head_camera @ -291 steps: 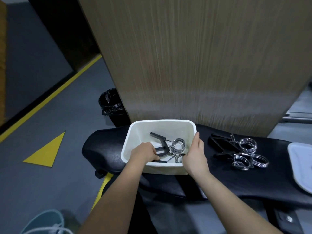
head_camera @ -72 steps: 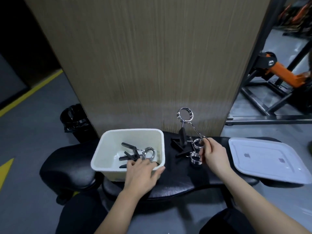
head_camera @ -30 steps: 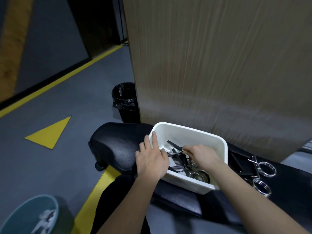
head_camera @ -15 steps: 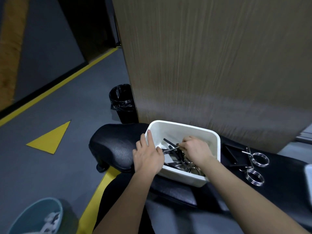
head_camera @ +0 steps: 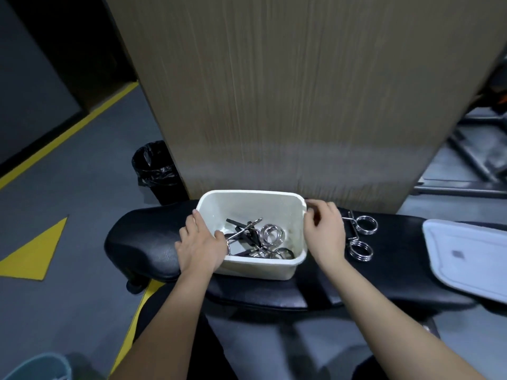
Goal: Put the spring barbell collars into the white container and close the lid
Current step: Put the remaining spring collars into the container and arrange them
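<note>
The spring barbell collars, chrome wire coils with black-tipped handles, are split between two places. Several lie tangled in a heap [head_camera: 256,239] on the floor of the white rectangular plastic container [head_camera: 248,197], which stands open on the black padded table [head_camera: 142,242]. Two more collars [head_camera: 360,237] lie on the padding just to the right of the container, one coil behind the other, near but not touching its wall.

The left hand [head_camera: 199,246] grips the container's left rim, its fingers [head_camera: 196,219] laid along the outside and the thumb hooked over the edge towards the heap. The right hand [head_camera: 325,231] rests at the right rim with its fingers loosely curled and holding no collar; whether they actually pinch the rim cannot be told.

The flat white lid [head_camera: 466,256] lies apart at the right end of the table, well clear of the container.

By this showing the task is more than half done: most collars are in. What remains is to move the two outside collars in, then fetch the lid and press it on.
</note>
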Demonstrator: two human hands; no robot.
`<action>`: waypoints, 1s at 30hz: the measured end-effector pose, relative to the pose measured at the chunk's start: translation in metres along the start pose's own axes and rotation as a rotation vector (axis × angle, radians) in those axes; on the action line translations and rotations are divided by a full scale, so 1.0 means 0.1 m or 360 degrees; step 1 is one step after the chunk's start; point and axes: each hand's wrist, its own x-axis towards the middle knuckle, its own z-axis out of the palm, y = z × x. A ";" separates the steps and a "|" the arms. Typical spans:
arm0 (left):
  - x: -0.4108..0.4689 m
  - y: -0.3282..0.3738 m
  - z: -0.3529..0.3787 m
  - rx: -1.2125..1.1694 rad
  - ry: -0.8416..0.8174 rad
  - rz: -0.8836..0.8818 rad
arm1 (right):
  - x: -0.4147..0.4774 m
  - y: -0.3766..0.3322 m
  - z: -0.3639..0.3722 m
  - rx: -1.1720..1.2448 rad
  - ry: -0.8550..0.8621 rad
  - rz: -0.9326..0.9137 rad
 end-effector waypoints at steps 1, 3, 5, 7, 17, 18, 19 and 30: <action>0.00 0.00 0.00 0.0014 -0.0008 -0.0006 | 0.02 0.16 -0.06 -0.0028 -0.0032 0.0268; -0.01 0.01 0.00 0.0038 -0.0030 -0.0019 | 0.05 0.44 -0.14 0.0029 -0.0165 0.0863; -0.01 0.02 -0.01 0.0050 -0.0040 -0.0025 | 0.05 0.65 -0.16 0.0305 -0.0324 0.1279; -0.02 0.02 -0.01 0.0056 -0.0039 -0.0034 | 0.06 0.75 -0.12 0.0564 -0.0367 0.1500; 0.01 0.01 0.00 0.0077 -0.0051 -0.0048 | 0.14 0.75 -0.02 0.1300 -0.0132 0.1706; 0.01 0.01 0.01 0.0072 -0.0047 -0.0047 | 0.12 0.75 -0.03 0.1350 -0.0111 0.1692; 0.01 0.01 0.01 0.0069 -0.0043 -0.0046 | 0.09 0.74 -0.04 0.1361 -0.0110 0.1670; -0.02 0.00 -0.01 0.0060 -0.0030 -0.0027 | 0.01 0.69 -0.12 0.1185 -0.0169 0.1437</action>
